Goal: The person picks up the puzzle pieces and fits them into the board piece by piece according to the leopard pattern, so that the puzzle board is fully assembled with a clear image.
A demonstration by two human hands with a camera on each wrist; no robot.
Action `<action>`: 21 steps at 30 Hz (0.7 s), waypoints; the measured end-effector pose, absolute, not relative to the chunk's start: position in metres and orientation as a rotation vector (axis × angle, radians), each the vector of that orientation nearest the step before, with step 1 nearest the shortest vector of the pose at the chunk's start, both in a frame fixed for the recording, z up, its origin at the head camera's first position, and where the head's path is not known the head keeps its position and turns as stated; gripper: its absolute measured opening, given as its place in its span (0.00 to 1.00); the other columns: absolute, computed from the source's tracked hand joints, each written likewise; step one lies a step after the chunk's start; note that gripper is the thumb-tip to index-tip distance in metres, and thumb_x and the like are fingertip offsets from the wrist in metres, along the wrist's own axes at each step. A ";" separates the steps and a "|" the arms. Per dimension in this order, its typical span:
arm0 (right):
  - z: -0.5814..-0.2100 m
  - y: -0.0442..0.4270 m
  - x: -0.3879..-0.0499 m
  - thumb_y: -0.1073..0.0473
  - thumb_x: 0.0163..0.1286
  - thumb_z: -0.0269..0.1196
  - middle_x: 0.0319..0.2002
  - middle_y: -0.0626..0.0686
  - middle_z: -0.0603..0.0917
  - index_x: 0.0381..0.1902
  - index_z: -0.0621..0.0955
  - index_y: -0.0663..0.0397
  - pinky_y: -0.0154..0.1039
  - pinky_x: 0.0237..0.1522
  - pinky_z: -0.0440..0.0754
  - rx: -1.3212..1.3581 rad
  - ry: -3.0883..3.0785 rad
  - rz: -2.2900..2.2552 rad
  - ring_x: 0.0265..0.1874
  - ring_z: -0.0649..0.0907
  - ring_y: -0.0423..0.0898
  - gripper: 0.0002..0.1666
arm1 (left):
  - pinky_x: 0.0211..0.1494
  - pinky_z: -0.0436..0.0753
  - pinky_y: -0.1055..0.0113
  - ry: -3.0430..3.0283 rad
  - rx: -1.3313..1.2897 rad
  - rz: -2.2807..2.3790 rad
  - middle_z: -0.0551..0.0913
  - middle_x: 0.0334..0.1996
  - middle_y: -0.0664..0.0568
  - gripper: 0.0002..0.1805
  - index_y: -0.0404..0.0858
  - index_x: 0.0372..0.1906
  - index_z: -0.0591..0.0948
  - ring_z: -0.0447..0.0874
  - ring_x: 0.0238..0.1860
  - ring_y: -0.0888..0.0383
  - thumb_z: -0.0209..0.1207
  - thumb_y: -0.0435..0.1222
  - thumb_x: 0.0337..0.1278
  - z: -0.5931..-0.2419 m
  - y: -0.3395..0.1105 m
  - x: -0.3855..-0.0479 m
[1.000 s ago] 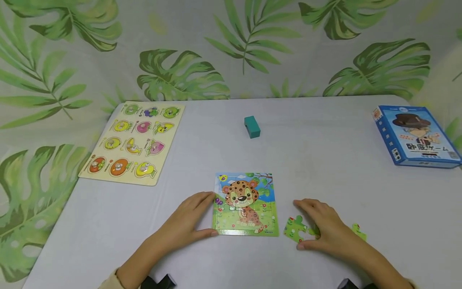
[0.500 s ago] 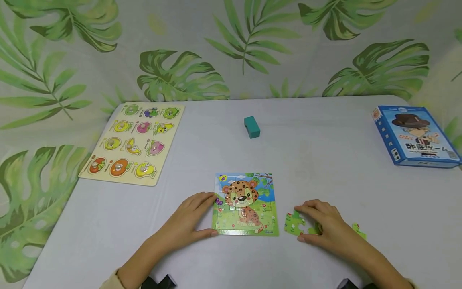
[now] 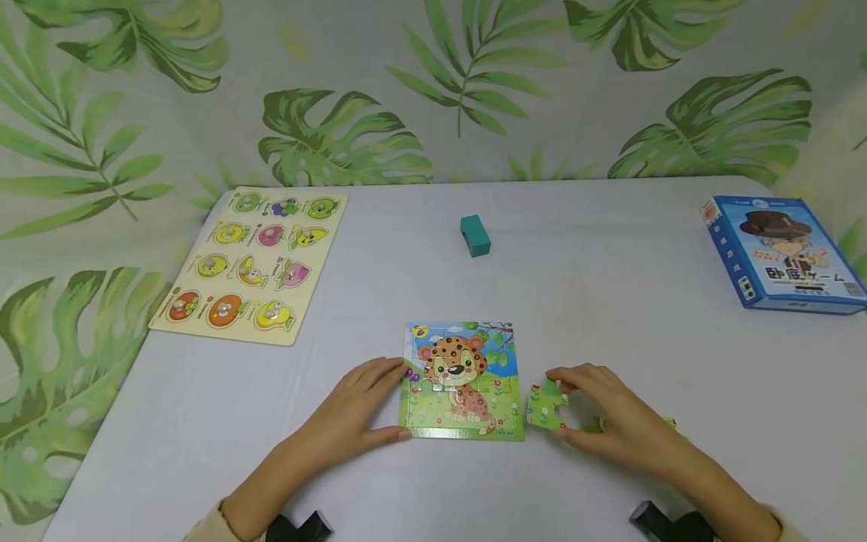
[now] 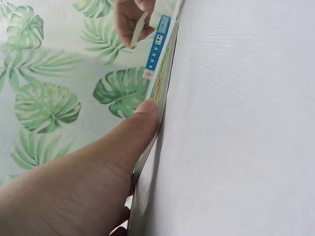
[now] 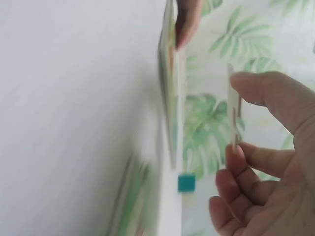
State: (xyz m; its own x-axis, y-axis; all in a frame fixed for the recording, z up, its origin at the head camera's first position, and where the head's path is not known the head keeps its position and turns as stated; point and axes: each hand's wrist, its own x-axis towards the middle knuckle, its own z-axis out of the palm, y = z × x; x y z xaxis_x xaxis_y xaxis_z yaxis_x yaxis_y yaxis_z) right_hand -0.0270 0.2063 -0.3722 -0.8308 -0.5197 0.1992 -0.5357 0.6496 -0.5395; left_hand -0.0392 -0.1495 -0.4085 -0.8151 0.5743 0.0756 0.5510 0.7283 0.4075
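Note:
In the head view, a square jigsaw puzzle [image 3: 463, 384] with a spotted leopard cub lies flat, its picture facing up. My left hand [image 3: 355, 399] rests at its left side, index fingertip on the edge and thumb near the lower left corner; the left wrist view shows the thumb [image 4: 130, 130] against the board's edge. Just right of the puzzle, my right hand [image 3: 609, 410] pinches a green jigsaw piece [image 3: 544, 406] with flowers between thumb and fingers. The right wrist view shows this piece [image 5: 233, 108] edge-on, lifted off the table. Another green piece [image 3: 594, 425] is mostly hidden under the right hand.
A further green piece [image 3: 670, 421] shows behind the right wrist. A fruit peg board [image 3: 226, 282] lies at the left, a teal block [image 3: 476, 235] farther back, and a blue game box [image 3: 789, 256] at the far right. Leafy cloth [image 3: 474, 90] hangs behind the white table.
My right hand has picked up the green jigsaw piece from the table and moved it slightly left, towards the puzzle. The left hand has stayed at the puzzle's edge.

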 end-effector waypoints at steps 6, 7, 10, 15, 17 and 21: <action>-0.366 0.169 -0.028 0.58 0.48 0.71 0.46 0.40 0.72 0.58 0.71 0.53 0.39 0.43 0.74 1.054 -2.711 1.154 0.46 0.69 0.40 0.38 | 0.65 0.52 0.59 2.869 0.939 0.646 0.59 0.65 0.54 0.46 0.40 0.66 0.61 0.51 0.65 0.56 0.54 0.63 0.46 -0.409 -0.149 -0.040; -0.367 0.162 -0.028 0.58 0.49 0.70 0.47 0.41 0.72 0.59 0.71 0.54 0.39 0.43 0.74 1.072 -2.698 1.181 0.47 0.68 0.40 0.37 | 0.65 0.53 0.59 2.869 0.940 0.653 0.59 0.64 0.54 0.46 0.40 0.66 0.61 0.51 0.65 0.56 0.54 0.63 0.46 -0.409 -0.149 -0.040; -0.372 0.143 -0.030 0.56 0.52 0.69 0.48 0.43 0.71 0.60 0.70 0.55 0.37 0.43 0.74 1.116 -2.687 1.208 0.48 0.67 0.41 0.37 | 0.65 0.53 0.59 2.870 0.944 0.677 0.59 0.64 0.54 0.46 0.39 0.66 0.62 0.51 0.65 0.55 0.53 0.63 0.46 -0.409 -0.149 -0.040; -0.384 0.119 -0.035 0.52 0.55 0.66 0.48 0.44 0.71 0.60 0.70 0.57 0.36 0.43 0.71 1.152 -2.730 1.190 0.47 0.66 0.40 0.36 | 0.64 0.55 0.57 2.872 0.952 0.738 0.60 0.64 0.53 0.45 0.39 0.65 0.63 0.53 0.65 0.54 0.55 0.62 0.45 -0.411 -0.149 -0.040; -0.388 0.112 -0.038 0.51 0.56 0.66 0.48 0.44 0.71 0.60 0.70 0.57 0.37 0.44 0.69 1.154 -2.757 1.178 0.47 0.66 0.40 0.36 | 0.64 0.55 0.56 2.868 0.950 0.758 0.60 0.64 0.53 0.45 0.39 0.65 0.63 0.53 0.65 0.54 0.55 0.62 0.45 -0.411 -0.149 -0.040; -0.396 0.101 -0.044 0.49 0.56 0.65 0.48 0.44 0.71 0.61 0.69 0.56 0.41 0.51 0.65 1.167 -2.814 1.118 0.47 0.66 0.41 0.36 | 0.64 0.55 0.56 2.845 0.939 0.766 0.59 0.65 0.54 0.44 0.41 0.66 0.62 0.51 0.65 0.55 0.56 0.61 0.46 -0.410 -0.150 -0.040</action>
